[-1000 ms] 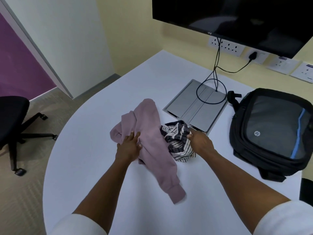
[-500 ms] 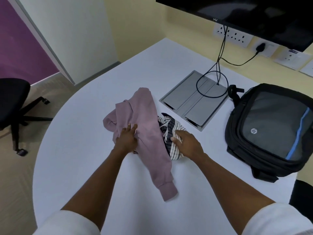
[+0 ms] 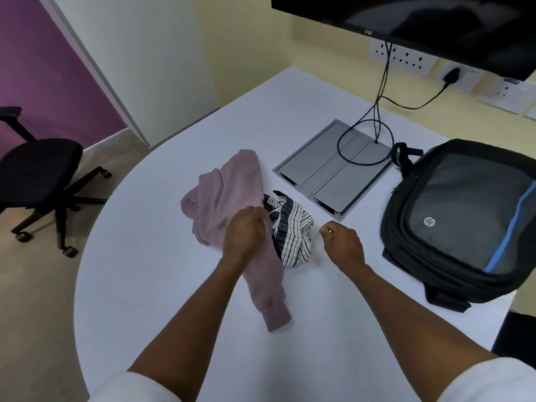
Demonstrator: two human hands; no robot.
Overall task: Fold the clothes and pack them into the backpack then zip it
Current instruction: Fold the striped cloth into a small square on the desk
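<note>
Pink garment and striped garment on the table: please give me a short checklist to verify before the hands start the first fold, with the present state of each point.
1. Pink garment lies flat for folding: not ok, it is crumpled and overlaps the striped garment.
2. Left hand has contact with the pink garment: ok, it rests on it with fingers curled into the cloth.
3. Right hand is free: ok, it is curled beside the striped garment and holds nothing.
4. Bare part of the table for spreading: ok.
5. Backpack is open for packing: cannot tell, no opening shows.
</note>
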